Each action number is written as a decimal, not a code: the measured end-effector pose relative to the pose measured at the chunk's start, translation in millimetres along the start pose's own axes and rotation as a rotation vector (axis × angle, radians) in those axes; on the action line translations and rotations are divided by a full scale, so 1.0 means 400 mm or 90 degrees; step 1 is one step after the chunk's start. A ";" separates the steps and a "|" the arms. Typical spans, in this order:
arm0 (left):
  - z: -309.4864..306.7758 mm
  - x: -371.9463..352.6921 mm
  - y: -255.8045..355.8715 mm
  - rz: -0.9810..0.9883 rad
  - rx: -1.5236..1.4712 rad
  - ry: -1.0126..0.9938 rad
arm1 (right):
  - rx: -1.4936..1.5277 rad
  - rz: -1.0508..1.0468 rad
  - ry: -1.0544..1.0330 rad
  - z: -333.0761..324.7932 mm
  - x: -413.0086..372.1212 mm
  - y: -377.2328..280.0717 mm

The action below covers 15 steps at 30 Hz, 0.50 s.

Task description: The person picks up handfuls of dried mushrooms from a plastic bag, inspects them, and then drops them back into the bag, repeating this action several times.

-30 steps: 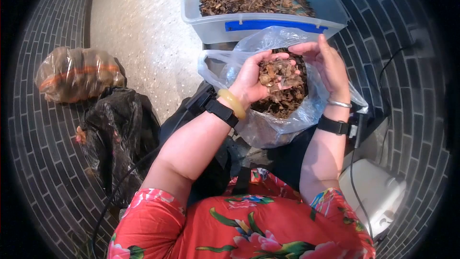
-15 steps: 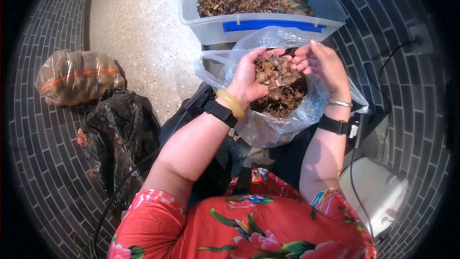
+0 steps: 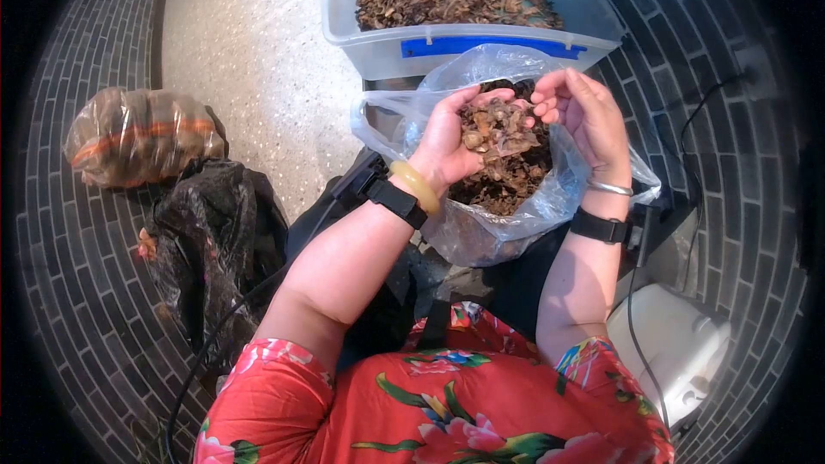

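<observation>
A clear plastic bag (image 3: 494,241) stands open between my knees, with brown dried flakes (image 3: 503,193) inside. Palm up over its mouth, my left hand (image 3: 447,142) is cupped around a heap of the same flakes (image 3: 498,129). My right hand (image 3: 589,120) is at the right side of that heap, its fingers bent and close together near the flakes. Whether something small is between those fingertips is too small to tell.
A translucent bin (image 3: 369,47) holding more flakes stands beyond the bag. At the left lie a clear wrapped bundle (image 3: 142,137) and a black plastic bag (image 3: 219,241). A white object (image 3: 666,344) is at the lower right, beside a cable (image 3: 634,309).
My right hand has turned slightly and its fingers have drawn closer together. My left hand has barely moved, still with the flakes.
</observation>
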<state>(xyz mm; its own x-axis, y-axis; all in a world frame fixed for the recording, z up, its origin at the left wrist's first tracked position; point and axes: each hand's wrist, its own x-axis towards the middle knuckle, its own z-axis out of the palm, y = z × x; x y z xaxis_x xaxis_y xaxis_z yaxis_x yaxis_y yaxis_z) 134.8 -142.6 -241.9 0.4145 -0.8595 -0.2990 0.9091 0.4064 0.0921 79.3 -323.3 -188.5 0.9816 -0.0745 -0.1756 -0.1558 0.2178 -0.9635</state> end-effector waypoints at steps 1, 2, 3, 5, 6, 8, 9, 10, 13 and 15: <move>0.000 0.000 0.000 -0.001 -0.002 0.001 | 0.000 0.001 -0.003 0.002 0.000 0.000; 0.000 0.000 0.000 -0.002 -0.005 0.001 | 0.000 -0.004 0.009 0.004 0.000 0.000; 0.000 0.001 0.000 0.002 -0.005 0.002 | -0.001 -0.009 0.020 0.006 0.001 0.000; -0.002 0.001 0.000 -0.002 -0.005 0.001 | -0.011 -0.020 0.024 0.010 0.001 0.001; 0.007 0.000 -0.001 0.000 -0.015 0.026 | -0.021 -0.031 0.031 0.012 0.002 0.002; 0.002 0.001 0.000 0.001 -0.012 0.020 | -0.031 -0.045 0.034 0.014 0.004 0.003; -0.001 0.002 0.001 -0.002 -0.009 0.013 | -0.041 -0.059 0.041 0.014 0.004 0.004; -0.003 0.003 0.000 -0.001 -0.013 0.008 | -0.041 -0.059 0.037 0.013 0.004 0.005; -0.005 0.004 0.001 0.001 -0.013 0.013 | -0.043 -0.072 0.044 0.015 0.006 0.009; -0.004 0.004 0.000 0.005 -0.010 0.014 | -0.041 -0.067 0.012 0.018 0.005 0.007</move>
<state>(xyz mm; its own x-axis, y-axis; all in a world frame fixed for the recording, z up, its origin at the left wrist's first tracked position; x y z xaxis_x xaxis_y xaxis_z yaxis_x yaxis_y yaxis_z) 135.6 -143.5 -243.8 0.4198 -0.8496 -0.3194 0.9053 0.4173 0.0797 81.7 -315.7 -190.2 0.9907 -0.1127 -0.0760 -0.0593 0.1444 -0.9877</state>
